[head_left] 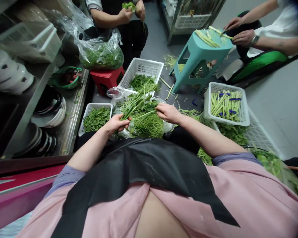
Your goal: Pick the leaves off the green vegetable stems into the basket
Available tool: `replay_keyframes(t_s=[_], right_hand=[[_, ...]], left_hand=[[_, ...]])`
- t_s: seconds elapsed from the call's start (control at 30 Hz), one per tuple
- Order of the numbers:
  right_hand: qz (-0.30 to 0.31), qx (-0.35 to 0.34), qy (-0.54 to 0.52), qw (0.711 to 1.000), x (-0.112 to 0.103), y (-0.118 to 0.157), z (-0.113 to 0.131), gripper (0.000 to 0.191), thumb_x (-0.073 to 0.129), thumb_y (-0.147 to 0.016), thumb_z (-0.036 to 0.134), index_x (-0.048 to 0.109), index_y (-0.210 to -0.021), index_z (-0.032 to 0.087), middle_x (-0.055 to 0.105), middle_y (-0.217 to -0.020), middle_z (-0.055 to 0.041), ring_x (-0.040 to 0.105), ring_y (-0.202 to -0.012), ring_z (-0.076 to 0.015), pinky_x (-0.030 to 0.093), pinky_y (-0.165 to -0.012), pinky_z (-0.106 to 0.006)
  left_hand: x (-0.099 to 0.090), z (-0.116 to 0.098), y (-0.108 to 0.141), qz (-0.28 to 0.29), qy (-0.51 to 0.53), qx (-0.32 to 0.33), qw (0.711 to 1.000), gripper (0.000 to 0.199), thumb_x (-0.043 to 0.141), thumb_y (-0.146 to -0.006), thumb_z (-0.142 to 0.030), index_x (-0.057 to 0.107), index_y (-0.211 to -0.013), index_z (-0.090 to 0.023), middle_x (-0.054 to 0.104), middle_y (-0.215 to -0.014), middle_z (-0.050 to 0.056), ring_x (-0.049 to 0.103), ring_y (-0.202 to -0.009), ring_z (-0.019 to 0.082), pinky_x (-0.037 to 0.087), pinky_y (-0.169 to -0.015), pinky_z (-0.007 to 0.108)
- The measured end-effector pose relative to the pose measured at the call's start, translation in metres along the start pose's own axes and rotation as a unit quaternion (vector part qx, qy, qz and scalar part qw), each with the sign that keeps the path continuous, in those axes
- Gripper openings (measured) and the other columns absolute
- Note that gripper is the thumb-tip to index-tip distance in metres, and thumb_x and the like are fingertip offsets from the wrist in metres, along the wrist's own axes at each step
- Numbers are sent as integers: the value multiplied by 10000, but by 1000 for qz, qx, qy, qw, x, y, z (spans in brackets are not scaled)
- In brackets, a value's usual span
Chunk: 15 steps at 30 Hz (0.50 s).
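My left hand (118,123) is closed round the stems of a bunch of leafy greens (136,103), whose leafy ends point up and to the right. At the right side of the same greens, my right hand (167,113) pinches stems or leaves; its fingertips are partly hidden. Below and between both hands lies a heap of thin green stems (149,126) on clear plastic. A white basket of cut greens (110,107) stands just left of the heap. Behind the bunch is a larger white basket (154,64) with leafy greens inside.
A red stool (105,77) bears a plastic bag of greens (101,56). One person sits behind it; another cuts stalks on a teal stool (201,49). At right stands a basket of bundled stalks (245,105). Metal shelves (72,125) with bowls line the left.
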State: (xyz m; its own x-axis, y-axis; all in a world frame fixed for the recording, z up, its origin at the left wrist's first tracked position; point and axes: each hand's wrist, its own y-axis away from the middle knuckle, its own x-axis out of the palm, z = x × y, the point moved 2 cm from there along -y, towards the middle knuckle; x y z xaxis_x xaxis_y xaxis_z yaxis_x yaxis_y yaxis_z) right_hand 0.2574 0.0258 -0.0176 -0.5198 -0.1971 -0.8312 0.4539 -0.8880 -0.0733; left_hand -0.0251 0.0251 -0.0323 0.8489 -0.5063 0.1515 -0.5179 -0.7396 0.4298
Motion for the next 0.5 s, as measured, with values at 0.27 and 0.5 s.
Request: replay_keyframes(t_s=[0.27,0.5], right_hand=[[-365,282,-421,781,-8,13,-32,237,419,-869,457,411,-794,232,429,-621,37,396,-524,-105,377,-539,-226],[138,58,-58,987,9,-6,32,176,467,-928,334,570,-1000,211,653,-768,-25,526,-655,-142,362,-664,-256]], left_hand=[[6,1,-8,-28,12,-8,1000,516,868,-556,-394,569,-882,-126,542,-494,-31,342,-304,28,191,-324,174],[23,-13,-18,-13,-40,3,999,455,848,-600,-364,607,-883,-102,552,-515,-19,349,-317,23,196,-337,179]])
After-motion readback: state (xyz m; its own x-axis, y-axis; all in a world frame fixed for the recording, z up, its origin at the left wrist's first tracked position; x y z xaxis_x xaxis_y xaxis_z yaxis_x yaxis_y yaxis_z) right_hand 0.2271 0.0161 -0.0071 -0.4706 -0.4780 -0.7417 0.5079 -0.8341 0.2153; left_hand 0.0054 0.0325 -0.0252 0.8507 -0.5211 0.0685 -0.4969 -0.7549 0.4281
